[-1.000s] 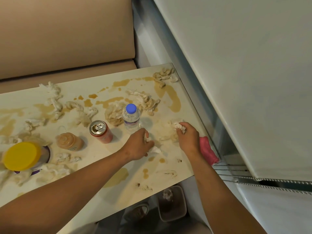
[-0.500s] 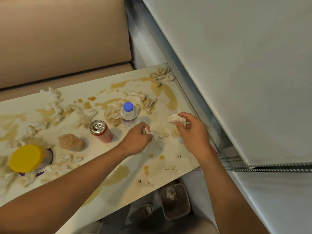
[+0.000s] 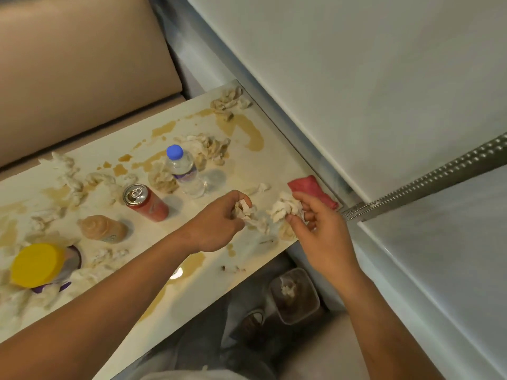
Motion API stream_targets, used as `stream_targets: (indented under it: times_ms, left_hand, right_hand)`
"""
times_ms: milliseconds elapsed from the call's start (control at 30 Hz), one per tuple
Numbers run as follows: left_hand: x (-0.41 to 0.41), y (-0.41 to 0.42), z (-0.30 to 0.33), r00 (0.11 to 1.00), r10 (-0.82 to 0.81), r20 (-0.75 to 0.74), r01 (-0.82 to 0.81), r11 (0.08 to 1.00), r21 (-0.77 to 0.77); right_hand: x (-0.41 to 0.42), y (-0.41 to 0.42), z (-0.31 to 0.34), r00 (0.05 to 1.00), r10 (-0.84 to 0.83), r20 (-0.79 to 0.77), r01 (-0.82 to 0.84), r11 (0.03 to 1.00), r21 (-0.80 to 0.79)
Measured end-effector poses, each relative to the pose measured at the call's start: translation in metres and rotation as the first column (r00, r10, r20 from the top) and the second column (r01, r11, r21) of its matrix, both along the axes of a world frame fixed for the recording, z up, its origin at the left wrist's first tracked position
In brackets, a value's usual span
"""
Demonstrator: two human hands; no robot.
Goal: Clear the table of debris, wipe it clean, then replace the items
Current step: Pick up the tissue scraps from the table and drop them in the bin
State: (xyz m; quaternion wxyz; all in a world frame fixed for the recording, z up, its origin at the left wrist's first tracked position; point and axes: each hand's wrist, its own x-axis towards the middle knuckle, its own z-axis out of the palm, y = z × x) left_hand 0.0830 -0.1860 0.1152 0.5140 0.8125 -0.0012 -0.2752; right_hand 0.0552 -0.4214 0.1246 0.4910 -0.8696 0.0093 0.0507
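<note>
Beige booth seating backs a pale, brown-stained table [image 3: 269, 165] whose right end runs along a grey wall ledge. Near that end and the front edge, the left hand [image 3: 216, 223] pinches a wet tissue wad [image 3: 248, 212] in curled fingers, while the right hand [image 3: 321, 229] grips another tissue clump [image 3: 282, 208] just beside it. A red cloth [image 3: 312, 190] lies at the right edge. Behind the hands stand a water bottle [image 3: 183, 171], a red can [image 3: 145, 201] and more scattered tissue scraps [image 3: 208, 149]. Below the front edge, a small bin [image 3: 295, 294] sits on the floor.
</note>
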Motion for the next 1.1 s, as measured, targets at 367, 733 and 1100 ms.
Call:
stream_targets:
  times_ms: [367, 733, 1100]
  left_hand:
    - [-0.067, -0.085, -0.057, 0.919, -0.388, -0.071, 0.393, 0.916, 0.078]
    - [-0.106, -0.184, -0.223, 0.817, -0.53, -0.229, 0.577, 0.753, 0.316]
    - [-0.108, -0.227, -0.346, 0.811, -0.498, -0.308, 0.585, 0.687, 0.43]
  right_hand:
    - [-0.131, -0.069, -0.064, 0.958, -0.206, -0.199, 0.228, 0.969, 0.094]
    - [-0.214, -0.118, -0.254, 0.85, -0.375, -0.371, 0.383, 0.922, -0.055]
    - [-0.213, -0.128, -0.377, 0.772, -0.413, -0.484, 0.34, 0.911, -0.234]
